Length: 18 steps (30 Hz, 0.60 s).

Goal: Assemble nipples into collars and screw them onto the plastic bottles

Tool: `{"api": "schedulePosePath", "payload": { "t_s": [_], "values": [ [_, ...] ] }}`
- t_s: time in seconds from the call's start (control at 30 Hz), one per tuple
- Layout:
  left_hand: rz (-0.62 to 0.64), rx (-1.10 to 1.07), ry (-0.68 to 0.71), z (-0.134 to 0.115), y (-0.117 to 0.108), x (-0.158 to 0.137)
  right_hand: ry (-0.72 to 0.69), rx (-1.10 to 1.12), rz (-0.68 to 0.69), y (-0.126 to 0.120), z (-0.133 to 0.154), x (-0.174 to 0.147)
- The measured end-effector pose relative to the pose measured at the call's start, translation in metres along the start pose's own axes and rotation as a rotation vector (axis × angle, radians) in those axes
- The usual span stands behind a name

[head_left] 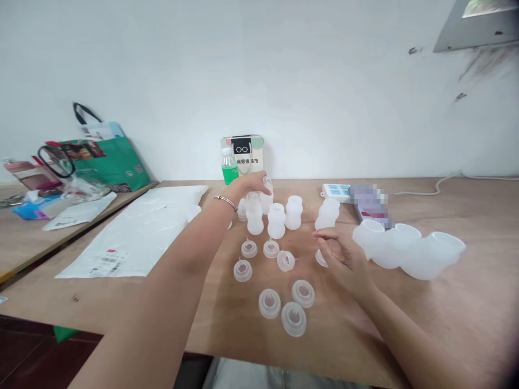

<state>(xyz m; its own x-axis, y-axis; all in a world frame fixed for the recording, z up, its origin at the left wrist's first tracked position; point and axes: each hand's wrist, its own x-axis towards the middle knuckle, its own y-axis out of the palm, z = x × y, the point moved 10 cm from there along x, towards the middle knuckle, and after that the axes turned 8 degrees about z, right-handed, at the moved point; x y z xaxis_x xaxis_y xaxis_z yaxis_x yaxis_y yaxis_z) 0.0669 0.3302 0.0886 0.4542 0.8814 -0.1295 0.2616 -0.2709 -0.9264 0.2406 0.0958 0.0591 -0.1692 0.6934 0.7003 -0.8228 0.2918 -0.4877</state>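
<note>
A baby bottle [266, 202] stands toward the back of the wooden table [340, 346], its clear top, seemingly a dome cap, pinched between the thumb and fingers of the left hand [253, 182]. Just in front stands a capped bottle [255, 216], and beside it to the right are two topless white bottles [276, 221], upright with open mouths. Another white bottle [327, 215] leans a little farther right.

The right hand [344, 258] is half open, fingers loosely curled and thumb apart, over a partly hidden lid [321, 259]. Nearer the table's front edge lie translucent teat collars [270, 303], one tipped on its side. Right of that hand, three wide-mouthed white bottles [432, 256] sit in a row, with a partly pixelated purple box-like item [368, 204] and a power strip [336, 192] behind.

The left forearm crosses in front of a white plastic mailer [133, 232]. Behind the left hand, a green-labelled drink bottle [230, 173] stands before a paper bag [258, 148] printed with glasses. Far left, papers poke out of a green tote bag [117, 162].
</note>
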Motion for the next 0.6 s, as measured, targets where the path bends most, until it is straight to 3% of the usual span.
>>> {"api": "schedulePosePath", "payload": {
  "t_s": [0.13, 0.23, 0.3, 0.4, 0.47, 0.6],
  "values": [
    [-0.168, -0.059, 0.006, 0.000, -0.029, -0.039, 0.030, -0.001, 0.016, 0.002, -0.002, 0.001],
    [-0.432, -0.128, 0.084, -0.005, -0.056, -0.094, 0.075, 0.006, 0.056, 0.007, -0.005, 0.002],
    [-0.513, -0.139, 0.126, -0.007, -0.058, -0.132, 0.100, 0.011, 0.074, 0.010, -0.007, 0.001],
    [-0.514, -0.121, 0.133, -0.003, -0.044, -0.178, 0.113, 0.010, 0.089, 0.012, -0.010, -0.001],
    [-0.451, -0.106, 0.089, 0.006, -0.031, -0.200, 0.119, 0.005, 0.093, 0.013, -0.015, -0.002],
    [-0.191, -0.102, -0.027, 0.022, -0.003, -0.238, 0.147, -0.004, 0.080, 0.012, -0.027, -0.003]
  ]
}}
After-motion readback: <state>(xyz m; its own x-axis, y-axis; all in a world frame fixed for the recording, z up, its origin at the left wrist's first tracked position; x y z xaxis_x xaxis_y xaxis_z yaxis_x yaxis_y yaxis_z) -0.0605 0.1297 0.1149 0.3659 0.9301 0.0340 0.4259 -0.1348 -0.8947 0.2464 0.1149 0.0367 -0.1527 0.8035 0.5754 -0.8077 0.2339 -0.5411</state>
